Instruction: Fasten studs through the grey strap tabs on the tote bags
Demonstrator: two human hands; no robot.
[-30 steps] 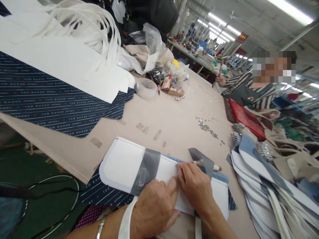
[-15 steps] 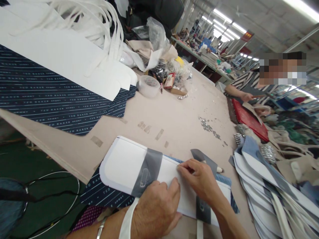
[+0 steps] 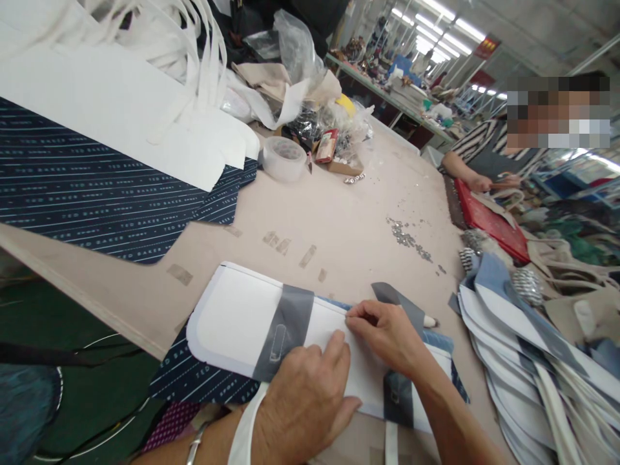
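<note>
A white bag panel (image 3: 232, 316) with two grey straps lies flat at the near edge of the beige table (image 3: 339, 226), over navy striped fabric. My left hand (image 3: 303, 400) presses flat on the panel, fingers stretched out. My right hand (image 3: 387, 332) is at the panel's far edge with thumb and fingers pinched together; what they pinch is hidden. A grey strap (image 3: 285, 329) with a small slot crosses the panel left of my hands. Behind my right hand lies a wooden-handled tool (image 3: 429, 321).
Navy striped fabric (image 3: 97, 194) and white sheets (image 3: 121, 116) cover the far left. A tape roll (image 3: 283, 158) and a cluttered box stand at the back. Stacked white and blue panels (image 3: 523, 361) fill the right. Across the table a person in a striped top works over a red piece (image 3: 489, 219).
My right hand has drawn its fingers into a pinch at the panel's far edge, uncovering the near grey strap. The person opposite lowered a raised hand to the red piece.
</note>
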